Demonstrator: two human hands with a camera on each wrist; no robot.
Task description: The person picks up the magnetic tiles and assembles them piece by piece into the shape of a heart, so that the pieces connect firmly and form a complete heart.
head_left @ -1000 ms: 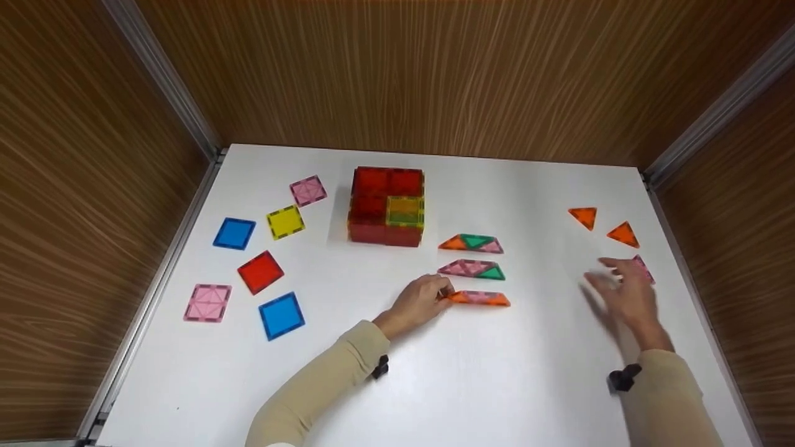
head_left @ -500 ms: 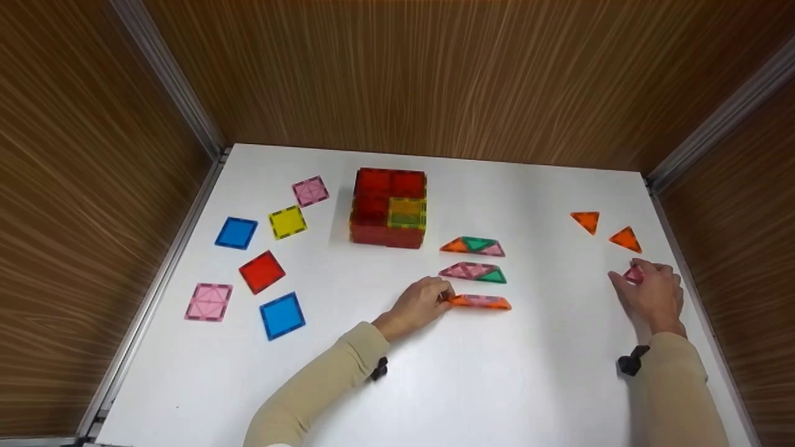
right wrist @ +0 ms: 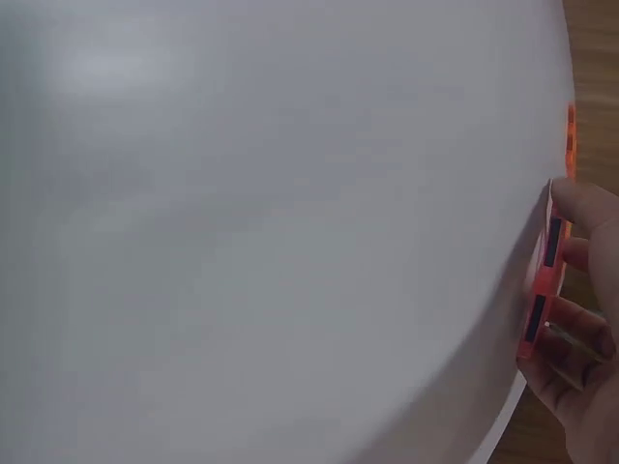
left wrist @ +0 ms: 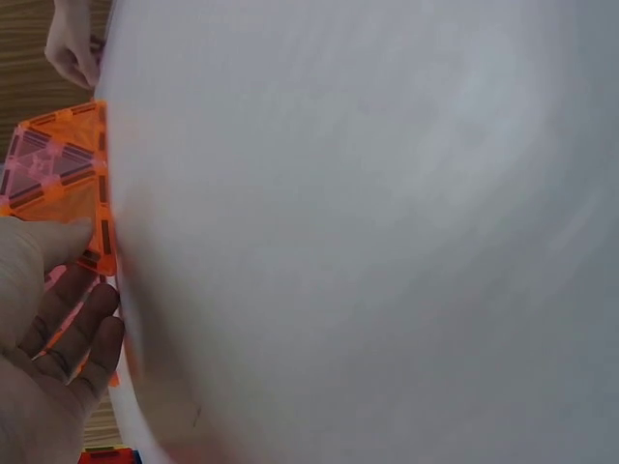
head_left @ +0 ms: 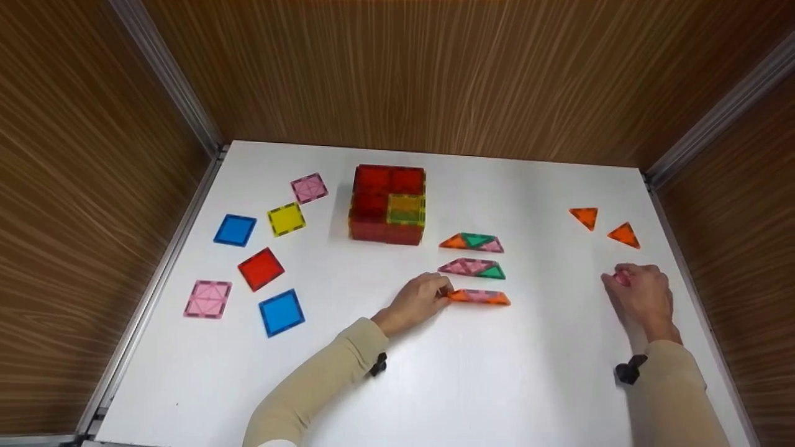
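Observation:
My left hand (head_left: 417, 300) pinches the left end of a standing strip of orange and pink triangular magnetic tiles (head_left: 479, 297). In the left wrist view, its thumb lies on the orange face and the other fingers are behind. Two similar strips stand behind it, one pink and green (head_left: 472, 268), one orange, green and pink (head_left: 473, 242). Over at the right, my right hand (head_left: 646, 297) grips a pink triangular magnetic tile (head_left: 622, 278), mostly covered by the fingers in the head view. The right wrist view shows this tile (right wrist: 544, 280) edge-on between thumb and fingers.
A box of red and yellow tiles (head_left: 371, 233) stands at the back middle. Square tiles lie at the left, among them a red one (head_left: 261, 269) and a blue one (head_left: 282, 312). Two orange triangles (head_left: 585, 217) lie beyond my right hand. Wooden panels (head_left: 397, 74) enclose the table.
My right hand has reached the pink triangle, taken hold of it, and drawn it slightly left. The left hand stays at the orange and pink strip.

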